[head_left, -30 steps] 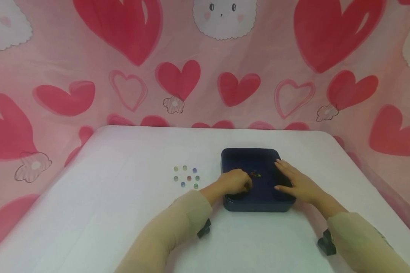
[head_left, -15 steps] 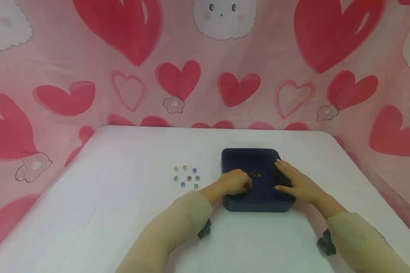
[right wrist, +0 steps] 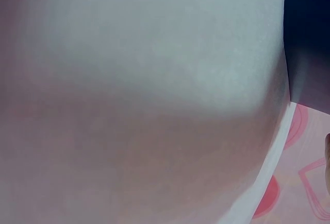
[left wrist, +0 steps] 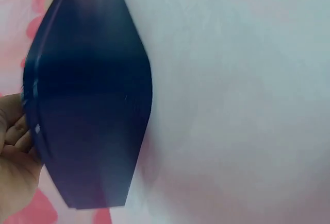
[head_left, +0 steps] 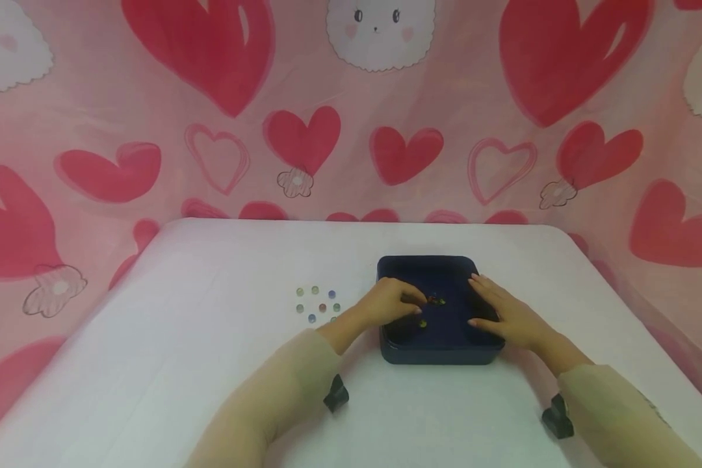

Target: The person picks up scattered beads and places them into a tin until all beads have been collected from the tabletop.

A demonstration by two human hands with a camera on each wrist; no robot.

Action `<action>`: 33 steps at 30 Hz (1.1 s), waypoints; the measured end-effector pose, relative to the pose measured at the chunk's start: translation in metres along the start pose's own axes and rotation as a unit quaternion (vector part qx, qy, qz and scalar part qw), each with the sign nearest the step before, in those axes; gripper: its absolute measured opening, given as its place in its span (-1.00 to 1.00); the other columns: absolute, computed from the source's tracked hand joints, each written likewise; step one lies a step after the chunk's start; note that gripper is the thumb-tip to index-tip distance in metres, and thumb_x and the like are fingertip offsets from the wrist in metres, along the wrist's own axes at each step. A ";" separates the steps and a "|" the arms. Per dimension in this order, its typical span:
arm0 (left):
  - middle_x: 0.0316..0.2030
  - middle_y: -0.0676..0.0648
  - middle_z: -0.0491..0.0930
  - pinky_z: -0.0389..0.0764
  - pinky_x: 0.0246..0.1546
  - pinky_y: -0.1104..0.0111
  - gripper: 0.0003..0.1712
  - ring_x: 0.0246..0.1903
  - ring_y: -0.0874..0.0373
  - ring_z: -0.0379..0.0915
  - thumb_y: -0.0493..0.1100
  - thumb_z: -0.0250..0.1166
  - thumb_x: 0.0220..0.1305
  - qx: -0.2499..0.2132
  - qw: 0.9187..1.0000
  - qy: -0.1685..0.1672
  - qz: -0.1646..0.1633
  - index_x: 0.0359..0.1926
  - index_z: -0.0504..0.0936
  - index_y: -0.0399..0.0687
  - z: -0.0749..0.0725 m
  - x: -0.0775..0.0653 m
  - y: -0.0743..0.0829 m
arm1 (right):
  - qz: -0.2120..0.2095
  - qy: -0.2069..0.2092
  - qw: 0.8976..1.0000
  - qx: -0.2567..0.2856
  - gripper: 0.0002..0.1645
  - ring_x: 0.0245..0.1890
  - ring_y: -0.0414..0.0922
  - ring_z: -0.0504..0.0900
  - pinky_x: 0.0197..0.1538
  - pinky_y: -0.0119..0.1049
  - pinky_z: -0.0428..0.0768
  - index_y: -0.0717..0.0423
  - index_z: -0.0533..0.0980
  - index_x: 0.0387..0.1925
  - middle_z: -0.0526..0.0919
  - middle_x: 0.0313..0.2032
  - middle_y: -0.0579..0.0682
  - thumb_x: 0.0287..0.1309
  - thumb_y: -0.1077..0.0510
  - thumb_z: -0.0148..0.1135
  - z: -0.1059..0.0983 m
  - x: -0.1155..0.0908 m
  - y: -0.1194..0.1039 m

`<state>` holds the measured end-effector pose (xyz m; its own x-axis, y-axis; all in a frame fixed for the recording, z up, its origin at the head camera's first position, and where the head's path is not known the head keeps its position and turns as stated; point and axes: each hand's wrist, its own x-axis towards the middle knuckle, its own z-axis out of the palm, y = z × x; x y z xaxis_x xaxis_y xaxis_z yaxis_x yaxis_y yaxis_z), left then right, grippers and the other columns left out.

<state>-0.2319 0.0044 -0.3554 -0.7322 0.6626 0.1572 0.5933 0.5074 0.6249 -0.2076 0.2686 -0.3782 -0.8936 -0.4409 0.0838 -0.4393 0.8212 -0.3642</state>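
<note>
In the head view, a dark blue box point(head_left: 441, 355) with no cover stands on the white table. My left hand point(head_left: 390, 301) reaches over its left side, fingers loosely bent and thumb apart from them. Near those fingertips lies a small cluster of colourful marbles point(head_left: 435, 300) inside the box. A single yellowish marble point(head_left: 423, 324) sits on the box floor just below the thumb. With fingers spread, my right hand point(head_left: 511, 318) rests on the box's right rim. The left wrist view shows the left hand point(left wrist: 18, 152) behind the box wall point(left wrist: 93, 100).
Several glass marbles point(head_left: 322, 308) lie spread on the table point(head_left: 181, 338) left of the box; the left forearm passes close by them. A pink curtain with hearts point(head_left: 409, 214) hangs behind the table. Dark wrist cameras point(head_left: 336, 394) sit under both sleeves.
My left hand has lifted slightly and shifted left, its fingers loosening from a curl. The yellowish marble now shows beneath it in the box. The right hand stays on the rim.
</note>
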 end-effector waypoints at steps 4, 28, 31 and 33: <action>-0.29 0.07 0.59 0.42 -0.31 0.62 -0.77 -0.29 0.37 0.47 -0.22 0.24 0.05 -0.048 0.999 0.005 -0.015 -0.21 0.61 -0.11 -0.013 -0.009 -0.001 | -0.001 0.003 1.000 -0.004 -0.08 0.24 0.12 -0.09 0.10 0.19 -0.01 0.19 0.02 0.25 -0.03 0.26 0.17 -0.03 -0.16 0.14 0.001 0.000 0.000; -0.22 0.04 0.57 0.45 -0.18 0.38 -0.72 -0.18 0.26 0.45 -0.12 0.21 0.09 -0.103 0.990 0.009 -0.098 -0.14 0.58 -0.03 -0.060 -0.069 -0.028 | 0.005 -0.005 1.000 -0.002 -0.07 0.23 0.15 -0.09 0.10 0.19 -0.01 0.14 0.01 0.27 -0.03 0.27 0.16 -0.02 -0.20 0.10 -0.001 0.001 -0.002; -0.21 0.02 0.57 0.48 -0.22 0.35 -0.72 -0.19 0.22 0.46 -0.11 0.21 0.08 -0.116 0.987 0.011 -0.112 -0.13 0.58 -0.03 -0.063 -0.076 -0.031 | 0.008 -0.006 1.000 -0.003 -0.07 0.23 0.14 -0.09 0.10 0.20 -0.02 0.14 0.00 0.27 -0.03 0.27 0.15 -0.02 -0.20 0.10 -0.001 0.001 -0.001; -0.21 0.03 0.56 0.49 -0.25 0.32 -0.70 -0.19 0.21 0.46 -0.10 0.23 0.07 -0.124 0.984 0.014 -0.124 -0.13 0.57 -0.03 -0.065 -0.080 -0.033 | 0.008 -0.004 1.000 -0.004 -0.07 0.23 0.14 -0.09 0.10 0.20 -0.01 0.15 0.01 0.26 -0.03 0.27 0.16 -0.03 -0.20 0.11 -0.001 0.000 -0.001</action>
<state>-0.2150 -0.1013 -0.3391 -0.8551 0.5184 -0.0051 0.2980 0.4996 0.8134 -0.2073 0.2683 -0.3769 -0.8995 -0.4313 0.0698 -0.4261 0.8308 -0.3581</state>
